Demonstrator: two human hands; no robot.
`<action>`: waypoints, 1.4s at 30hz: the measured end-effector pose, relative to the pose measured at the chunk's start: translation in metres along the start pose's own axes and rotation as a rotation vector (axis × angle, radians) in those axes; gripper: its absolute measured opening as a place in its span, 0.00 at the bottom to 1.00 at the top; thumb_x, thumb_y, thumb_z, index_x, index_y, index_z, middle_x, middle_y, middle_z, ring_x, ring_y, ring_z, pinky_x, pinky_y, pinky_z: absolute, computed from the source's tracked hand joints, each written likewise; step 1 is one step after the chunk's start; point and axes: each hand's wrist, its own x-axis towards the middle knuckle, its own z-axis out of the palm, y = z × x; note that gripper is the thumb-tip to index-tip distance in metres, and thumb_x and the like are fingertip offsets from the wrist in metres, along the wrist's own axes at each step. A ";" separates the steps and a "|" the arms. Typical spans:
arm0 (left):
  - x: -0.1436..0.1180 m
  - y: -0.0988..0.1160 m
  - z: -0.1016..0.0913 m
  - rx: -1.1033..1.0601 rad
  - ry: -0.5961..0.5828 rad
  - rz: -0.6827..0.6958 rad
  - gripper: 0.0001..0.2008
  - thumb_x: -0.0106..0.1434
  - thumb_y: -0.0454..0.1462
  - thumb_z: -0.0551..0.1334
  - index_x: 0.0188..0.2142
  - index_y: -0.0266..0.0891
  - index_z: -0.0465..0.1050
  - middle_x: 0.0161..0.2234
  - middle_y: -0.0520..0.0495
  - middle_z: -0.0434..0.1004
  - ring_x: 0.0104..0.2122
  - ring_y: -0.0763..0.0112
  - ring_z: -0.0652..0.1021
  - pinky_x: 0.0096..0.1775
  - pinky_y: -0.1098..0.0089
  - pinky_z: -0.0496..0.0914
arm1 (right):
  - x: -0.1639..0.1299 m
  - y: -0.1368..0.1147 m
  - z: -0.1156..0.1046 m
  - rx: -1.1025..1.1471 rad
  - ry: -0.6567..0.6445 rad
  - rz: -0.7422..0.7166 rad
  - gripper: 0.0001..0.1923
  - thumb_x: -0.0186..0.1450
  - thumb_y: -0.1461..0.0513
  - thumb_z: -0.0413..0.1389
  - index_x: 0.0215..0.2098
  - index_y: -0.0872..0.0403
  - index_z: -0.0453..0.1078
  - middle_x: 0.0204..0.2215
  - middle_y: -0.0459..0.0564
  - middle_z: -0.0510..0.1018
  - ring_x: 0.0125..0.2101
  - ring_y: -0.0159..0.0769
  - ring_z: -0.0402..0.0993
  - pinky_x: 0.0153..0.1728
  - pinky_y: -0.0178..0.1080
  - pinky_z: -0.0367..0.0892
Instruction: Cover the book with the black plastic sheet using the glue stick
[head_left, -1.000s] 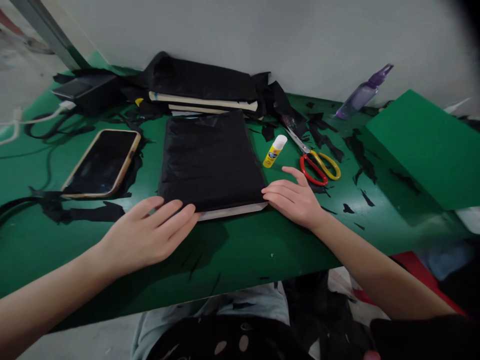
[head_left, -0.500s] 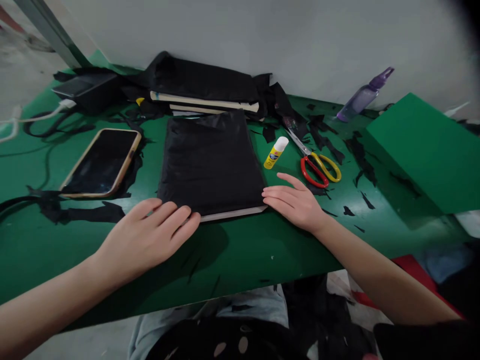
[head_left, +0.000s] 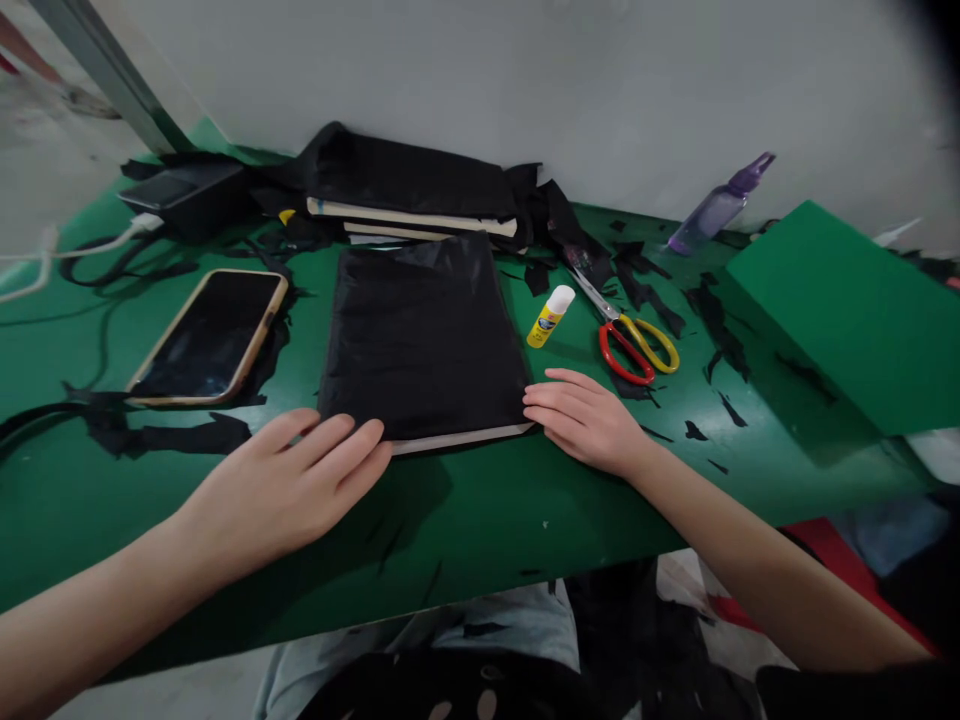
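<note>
Both hands lie flat, fingers loose, gripping nothing: left hand [head_left: 281,485] and right hand [head_left: 589,420] bracket the near corners of the flat black paper-wrapped book [head_left: 424,335] on the green table [head_left: 465,520], steadying it square.

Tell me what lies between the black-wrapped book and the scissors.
In the head view, a glue stick lies between the black-wrapped book and the scissors, on the green table.

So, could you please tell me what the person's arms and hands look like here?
Both forearms are bare, with no gloves, rings, watch or bracelets visible on the left hand or the right hand. A dark sleeve edge shows near the right elbow, at the frame's corner.
</note>
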 end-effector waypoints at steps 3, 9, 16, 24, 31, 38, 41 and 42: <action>-0.004 0.001 0.001 -0.034 -0.006 -0.005 0.15 0.62 0.25 0.52 0.42 0.40 0.73 0.43 0.45 0.74 0.40 0.63 0.72 0.41 0.62 0.63 | 0.001 -0.001 0.000 0.064 0.024 0.061 0.11 0.62 0.68 0.52 0.42 0.56 0.70 0.41 0.53 0.78 0.46 0.36 0.73 0.56 0.50 0.64; -0.004 0.005 0.003 -0.050 0.004 -0.010 0.14 0.61 0.26 0.54 0.41 0.38 0.74 0.43 0.43 0.74 0.42 0.59 0.72 0.43 0.59 0.64 | 0.016 -0.009 -0.001 0.133 0.099 0.266 0.10 0.61 0.70 0.51 0.37 0.54 0.70 0.35 0.48 0.79 0.39 0.33 0.76 0.55 0.48 0.63; 0.009 0.004 0.002 -0.099 -0.096 -0.026 0.23 0.60 0.26 0.54 0.53 0.45 0.67 0.44 0.45 0.74 0.38 0.62 0.71 0.38 0.63 0.64 | 0.037 -0.016 -0.006 0.041 0.060 0.355 0.13 0.62 0.69 0.50 0.44 0.56 0.68 0.40 0.52 0.78 0.42 0.38 0.73 0.49 0.47 0.67; 0.022 0.011 0.001 -0.069 -0.178 -0.060 0.22 0.58 0.25 0.55 0.52 0.38 0.69 0.43 0.44 0.73 0.36 0.65 0.71 0.34 0.66 0.63 | 0.091 -0.016 -0.015 0.061 -0.050 0.418 0.15 0.65 0.65 0.49 0.49 0.59 0.67 0.51 0.58 0.71 0.52 0.43 0.67 0.53 0.46 0.65; 0.023 0.010 -0.001 -0.055 -0.220 -0.041 0.23 0.57 0.25 0.56 0.53 0.38 0.68 0.45 0.44 0.72 0.36 0.65 0.71 0.33 0.66 0.63 | 0.159 0.018 0.022 0.162 -0.219 0.577 0.36 0.67 0.47 0.43 0.62 0.65 0.53 0.64 0.63 0.53 0.64 0.49 0.45 0.62 0.50 0.48; 0.023 0.009 -0.002 -0.065 -0.265 -0.025 0.23 0.60 0.27 0.55 0.55 0.38 0.66 0.47 0.44 0.71 0.36 0.67 0.71 0.33 0.67 0.63 | 0.197 0.068 0.067 0.055 -0.255 0.806 0.44 0.66 0.43 0.37 0.66 0.70 0.42 0.66 0.63 0.42 0.66 0.48 0.36 0.64 0.47 0.38; 0.020 0.008 -0.002 -0.070 -0.269 -0.025 0.23 0.60 0.28 0.55 0.56 0.39 0.66 0.47 0.43 0.71 0.36 0.67 0.70 0.34 0.67 0.62 | 0.192 0.078 0.079 0.015 -0.286 0.893 0.47 0.65 0.41 0.36 0.65 0.72 0.41 0.66 0.63 0.41 0.66 0.50 0.35 0.64 0.48 0.36; 0.019 0.007 -0.003 -0.077 -0.265 -0.025 0.23 0.61 0.28 0.55 0.56 0.39 0.65 0.47 0.43 0.71 0.37 0.67 0.70 0.35 0.67 0.62 | 0.189 0.080 0.082 0.018 -0.292 0.917 0.48 0.64 0.40 0.36 0.65 0.72 0.41 0.66 0.64 0.41 0.66 0.50 0.35 0.64 0.48 0.37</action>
